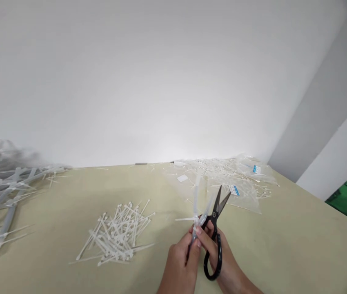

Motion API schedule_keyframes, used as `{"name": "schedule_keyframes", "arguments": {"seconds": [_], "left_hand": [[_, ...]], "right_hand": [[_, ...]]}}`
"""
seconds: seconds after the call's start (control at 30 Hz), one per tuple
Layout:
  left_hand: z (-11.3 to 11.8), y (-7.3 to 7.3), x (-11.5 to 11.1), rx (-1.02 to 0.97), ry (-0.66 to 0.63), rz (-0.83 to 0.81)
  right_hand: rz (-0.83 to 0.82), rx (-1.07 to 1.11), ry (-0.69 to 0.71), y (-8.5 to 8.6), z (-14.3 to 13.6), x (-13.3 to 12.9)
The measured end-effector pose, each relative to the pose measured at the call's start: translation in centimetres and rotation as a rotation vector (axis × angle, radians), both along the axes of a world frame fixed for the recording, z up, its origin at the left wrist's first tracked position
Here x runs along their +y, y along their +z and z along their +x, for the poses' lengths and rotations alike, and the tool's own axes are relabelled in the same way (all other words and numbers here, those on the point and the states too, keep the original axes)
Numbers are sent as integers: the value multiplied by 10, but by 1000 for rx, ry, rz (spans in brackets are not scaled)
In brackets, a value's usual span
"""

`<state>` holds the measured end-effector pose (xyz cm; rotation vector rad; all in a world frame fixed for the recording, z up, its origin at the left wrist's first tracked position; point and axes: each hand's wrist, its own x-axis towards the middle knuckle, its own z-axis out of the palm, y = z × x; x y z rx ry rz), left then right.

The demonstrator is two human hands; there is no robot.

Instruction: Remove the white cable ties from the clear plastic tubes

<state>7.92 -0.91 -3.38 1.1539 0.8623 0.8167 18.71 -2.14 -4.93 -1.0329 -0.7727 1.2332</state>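
Observation:
My left hand [179, 261] is closed on the lower end of a translucent plastic strip [196, 200], whose two ends fan upward. Around the strip, just above my fingertips, sits a white cable tie [184, 219] with its tail sticking out to the left. My right hand [224, 257] has black-handled scissors [214, 215] hooked on its fingers, blades parted and pointing up. Its thumb and fingertips also press at the tied part of the strip. To the left of my hands lies a loose heap of white cable ties [121, 232].
At the left edge is a pile of grey and translucent strips [5, 196] bound with cable ties. Clear plastic bags [243, 196] of cable ties with blue-and-white labels lie at the back right. A white wall [161, 81] rises behind the pale yellow table [299, 241].

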Motion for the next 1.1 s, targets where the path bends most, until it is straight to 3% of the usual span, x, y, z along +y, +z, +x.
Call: {"name": "schedule_keyframes", "arguments": {"seconds": [0.1,0.23,0.37,0.53,0.83,1.1], "left_hand": [[4,-5,0,88,107,-3],[-4,-5,6,133,249,-21],[-16,2,14,24,232,0],[-17,5,14,-96,146,-20],[-15,-2,16,-106,64,57],[-15,-2,15,-247,14,12]], "right_hand": [[11,-212,-100,-1,7,3],[57,-714,-236,-5,29,6],[141,-1176,-216,-5,39,7],[183,-1486,-230,-5,37,10],[203,-1752,-352,-8,37,11],[342,-1637,-320,-8,39,15]]}}
